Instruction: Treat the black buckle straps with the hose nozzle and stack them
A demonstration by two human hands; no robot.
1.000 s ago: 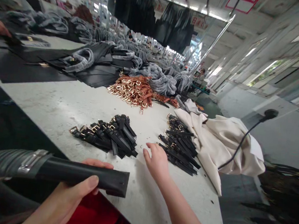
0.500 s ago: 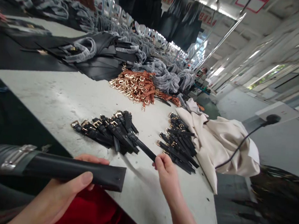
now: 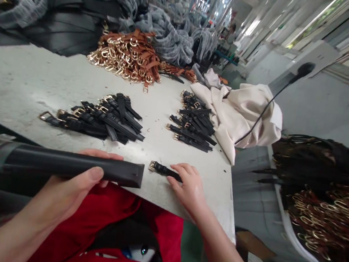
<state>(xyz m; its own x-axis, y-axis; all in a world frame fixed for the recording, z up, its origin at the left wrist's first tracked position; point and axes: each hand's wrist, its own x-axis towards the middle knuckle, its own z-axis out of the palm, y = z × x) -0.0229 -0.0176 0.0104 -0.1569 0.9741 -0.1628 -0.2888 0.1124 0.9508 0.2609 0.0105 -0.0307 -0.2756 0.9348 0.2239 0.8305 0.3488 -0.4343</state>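
Note:
My left hand (image 3: 80, 181) is wrapped round a flat black nozzle (image 3: 66, 164), which is clamped to a hose at the left edge. The nozzle's flat mouth points right across the table's front edge. Just beyond that mouth, my right hand (image 3: 189, 186) has its fingers on a short black buckle strap (image 3: 166, 170). The strap lies low over the table, its gold buckle towards the nozzle and its other end hidden under my hand. Behind it are a pile of black buckle straps (image 3: 98, 117) on the left and a smaller row of black straps (image 3: 195, 122) on the right.
Brown straps with gold rings (image 3: 129, 56) are heaped farther back on the pale table (image 3: 37, 76). A beige cloth (image 3: 241, 112) lies at the table's right end, with a black cable across it. A bin (image 3: 301, 250) of ringed straps stands at the right.
The view has tipped down and right. The strap has come away from the left pile and now lies near the nozzle's mouth with my right hand on it. My left hand keeps its hold.

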